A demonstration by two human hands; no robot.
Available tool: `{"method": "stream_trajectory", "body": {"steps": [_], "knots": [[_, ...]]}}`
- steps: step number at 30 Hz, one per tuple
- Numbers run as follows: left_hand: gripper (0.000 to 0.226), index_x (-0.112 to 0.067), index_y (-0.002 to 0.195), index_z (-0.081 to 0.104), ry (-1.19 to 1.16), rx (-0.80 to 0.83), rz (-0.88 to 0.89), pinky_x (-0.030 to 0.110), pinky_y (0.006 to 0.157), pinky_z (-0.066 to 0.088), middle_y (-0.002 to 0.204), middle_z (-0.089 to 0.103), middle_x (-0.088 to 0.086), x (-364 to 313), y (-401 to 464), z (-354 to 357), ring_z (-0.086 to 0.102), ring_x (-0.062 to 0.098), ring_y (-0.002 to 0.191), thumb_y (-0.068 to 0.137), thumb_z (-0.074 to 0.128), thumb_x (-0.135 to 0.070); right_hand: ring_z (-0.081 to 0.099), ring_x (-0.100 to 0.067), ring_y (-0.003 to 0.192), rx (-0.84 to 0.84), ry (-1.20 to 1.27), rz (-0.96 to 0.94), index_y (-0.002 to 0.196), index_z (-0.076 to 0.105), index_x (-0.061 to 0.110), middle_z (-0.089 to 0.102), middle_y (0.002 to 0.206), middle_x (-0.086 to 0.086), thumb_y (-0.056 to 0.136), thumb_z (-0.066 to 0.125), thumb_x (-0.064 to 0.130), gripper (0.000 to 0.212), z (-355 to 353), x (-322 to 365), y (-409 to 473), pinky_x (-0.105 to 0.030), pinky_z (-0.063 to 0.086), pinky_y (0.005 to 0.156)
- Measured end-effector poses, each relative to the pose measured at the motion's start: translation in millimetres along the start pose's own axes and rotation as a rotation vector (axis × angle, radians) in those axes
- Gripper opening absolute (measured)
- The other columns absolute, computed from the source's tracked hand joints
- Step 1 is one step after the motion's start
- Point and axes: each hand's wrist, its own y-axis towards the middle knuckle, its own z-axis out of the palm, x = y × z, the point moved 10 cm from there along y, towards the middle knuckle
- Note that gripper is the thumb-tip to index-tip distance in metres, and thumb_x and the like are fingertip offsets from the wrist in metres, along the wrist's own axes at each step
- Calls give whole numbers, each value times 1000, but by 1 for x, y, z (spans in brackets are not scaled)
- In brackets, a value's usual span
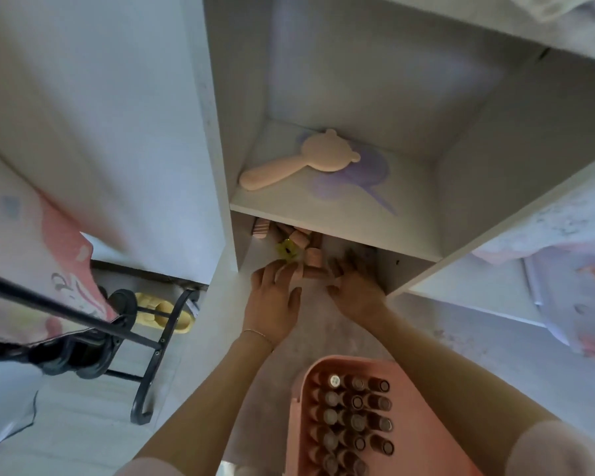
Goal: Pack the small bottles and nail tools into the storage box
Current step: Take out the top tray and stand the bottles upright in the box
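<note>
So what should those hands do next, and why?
Probably close the fingers on one small pink bottle and carry it back to the pink storage box. Both the left hand and the right hand already reach the loose pile, while the box's rows sit partly filled.

Matt pink plastic storage box

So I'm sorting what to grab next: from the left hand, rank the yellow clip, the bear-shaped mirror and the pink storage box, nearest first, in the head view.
1. Yellow clip, just beyond the left hand, lower shelf.
2. Bear-shaped mirror, upper shelf, farther back.
3. Pink storage box, toward the person's body, lower right.
</note>
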Motion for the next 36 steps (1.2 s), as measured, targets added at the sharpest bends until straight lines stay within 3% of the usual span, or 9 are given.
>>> {"method": "stream_trajectory", "body": {"steps": [3,8,11,14,19,24,29,32,36], "knots": [[43,-16,135,43,130,-14,64,35,99,30,138,43,8,0,12,6,30,31,124,93,46,-22,7,-23,142,26,82,22,132,40,17,25,149,-5,87,50,24,46,4,1,-3,-36,27,110],[35,-19,127,52,234,34,20,32,91,35,127,46,9,6,26,13,35,29,116,95,42,-31,33,-29,130,71,255,54,127,44,6,30,144,-12,85,52,13,43,-5,-3,-13,-31,37,101],[34,-10,123,54,177,72,27,35,90,39,120,45,14,2,21,13,40,31,112,92,48,-23,41,-25,125,88,336,19,117,50,3,38,139,-12,84,56,18,37,-17,0,-29,-20,35,90],[26,-4,112,53,89,70,-14,39,83,44,120,42,16,2,7,8,42,32,109,88,53,-14,52,-23,114,14,352,-34,122,51,12,51,129,-6,86,57,23,39,-41,8,-55,-24,39,88],[15,-4,104,46,-25,100,-52,38,77,43,105,53,17,7,-13,4,48,31,99,89,49,-6,54,15,74,-144,679,-145,102,51,31,52,83,23,85,61,24,21,-89,19,-117,-5,39,64],[31,-6,121,47,-95,31,-133,33,75,45,112,48,11,14,-45,-14,55,28,89,91,51,-13,61,-15,72,-190,838,-189,100,53,40,62,82,2,84,63,25,24,-103,7,-173,-32,50,66],[22,-3,109,56,-227,-171,-143,16,62,32,94,51,10,1,-81,-52,43,8,75,89,48,-7,63,-17,71,-157,830,-208,99,58,32,67,82,-5,87,58,24,15,-82,-24,-223,-34,54,65],[13,-4,96,55,-353,-222,-187,17,59,35,88,51,10,-13,-105,-65,46,10,67,91,46,-11,61,-19,67,-61,701,-191,95,59,30,65,78,-8,91,51,27,10,-48,-41,-244,-39,52,67],[10,-14,99,55,-481,-306,-175,22,71,43,89,57,1,-40,-136,-78,54,12,78,92,47,-16,63,-17,73,48,734,-123,91,59,21,59,91,-3,89,56,17,5,-3,-57,-265,-32,54,76]]}}
